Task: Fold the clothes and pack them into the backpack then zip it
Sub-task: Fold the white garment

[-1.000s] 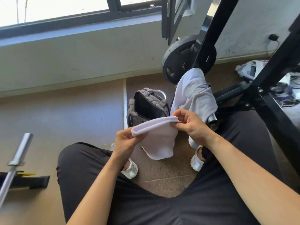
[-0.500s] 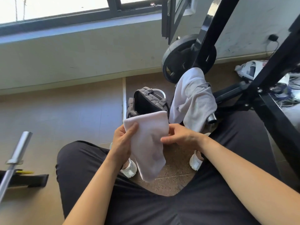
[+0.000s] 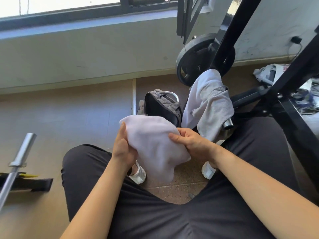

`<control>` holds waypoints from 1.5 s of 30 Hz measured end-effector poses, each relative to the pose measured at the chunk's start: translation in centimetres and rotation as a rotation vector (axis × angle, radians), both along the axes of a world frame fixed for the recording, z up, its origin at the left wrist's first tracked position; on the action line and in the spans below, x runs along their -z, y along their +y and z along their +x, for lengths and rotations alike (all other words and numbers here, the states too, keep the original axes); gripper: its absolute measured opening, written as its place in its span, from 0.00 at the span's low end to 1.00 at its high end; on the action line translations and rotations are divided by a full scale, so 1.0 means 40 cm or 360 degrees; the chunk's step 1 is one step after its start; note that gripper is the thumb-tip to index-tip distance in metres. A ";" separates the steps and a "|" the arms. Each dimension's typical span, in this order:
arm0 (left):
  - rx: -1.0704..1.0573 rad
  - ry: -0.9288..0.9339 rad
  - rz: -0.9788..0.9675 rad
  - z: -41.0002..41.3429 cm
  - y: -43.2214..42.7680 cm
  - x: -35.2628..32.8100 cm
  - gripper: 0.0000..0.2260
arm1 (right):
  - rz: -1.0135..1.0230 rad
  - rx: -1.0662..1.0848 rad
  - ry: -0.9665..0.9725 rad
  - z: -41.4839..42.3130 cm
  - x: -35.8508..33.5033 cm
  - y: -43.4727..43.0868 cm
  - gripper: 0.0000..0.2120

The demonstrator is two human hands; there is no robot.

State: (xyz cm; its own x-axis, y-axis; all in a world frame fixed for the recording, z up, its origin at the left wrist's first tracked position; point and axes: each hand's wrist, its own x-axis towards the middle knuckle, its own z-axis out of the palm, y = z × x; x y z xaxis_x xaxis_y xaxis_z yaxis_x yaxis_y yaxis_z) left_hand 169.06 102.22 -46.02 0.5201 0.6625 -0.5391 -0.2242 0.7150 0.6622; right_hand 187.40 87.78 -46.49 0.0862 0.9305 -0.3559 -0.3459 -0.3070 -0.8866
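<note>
White cloth [image 3: 153, 144]: bunched, held in mid-air. Grey backpack [image 3: 162, 107]: upright on the floor behind it, open. Grey garment [image 3: 210, 102]: draped just beside the backpack.

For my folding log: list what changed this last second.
The white cloth, earlier hanging from its top edge pinched between both hands, is gathered into a bundle; the left hand shifted to its left side, the right hand grips its right side. The backpack and grey towel stayed put.

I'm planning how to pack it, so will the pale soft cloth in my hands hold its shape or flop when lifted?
Probably floppy: the pale soft cloth sags between the left hand and right hand, its lower edge hanging loose. Likely light, since fingers alone carry it. It should squash easily into the grey quilted backpack.
</note>
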 end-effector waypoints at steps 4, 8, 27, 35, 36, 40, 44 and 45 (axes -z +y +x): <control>0.0376 0.0033 -0.0021 0.002 -0.025 0.009 0.35 | 0.0066 0.0235 0.0251 0.000 -0.027 -0.003 0.14; 0.0646 0.0200 0.0344 0.010 -0.043 0.025 0.26 | 0.0053 0.0407 0.0208 0.015 -0.032 -0.001 0.16; 0.0262 0.0413 0.1041 -0.005 -0.053 0.018 0.07 | -0.0292 0.0456 -0.0376 0.029 -0.019 -0.009 0.16; 0.0096 0.0873 0.1657 -0.007 -0.047 -0.003 0.10 | -0.0054 0.0519 -0.0944 0.042 0.003 -0.003 0.15; 0.0116 0.0768 0.1601 -0.010 -0.040 0.003 0.12 | 0.0011 0.0478 -0.0936 0.047 0.000 -0.001 0.13; 0.0124 0.0424 0.1160 -0.012 -0.046 0.001 0.19 | 0.0206 0.0503 -0.0324 0.040 -0.014 -0.005 0.16; 0.0269 0.0291 0.0999 -0.012 -0.051 0.000 0.21 | 0.0203 0.0599 -0.0095 0.028 -0.026 0.000 0.19; 0.0314 0.0271 0.0951 -0.011 -0.050 0.001 0.22 | 0.0185 0.0593 -0.0079 0.029 -0.023 0.001 0.22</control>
State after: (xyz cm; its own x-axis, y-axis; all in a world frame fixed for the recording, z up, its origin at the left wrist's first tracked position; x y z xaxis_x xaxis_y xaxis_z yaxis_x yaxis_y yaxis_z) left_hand 168.61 100.22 -46.05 0.6023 0.7747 -0.1928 0.0167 0.2292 0.9732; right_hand 188.58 87.82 -45.56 0.4402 0.8661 -0.2369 -0.3706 -0.0650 -0.9265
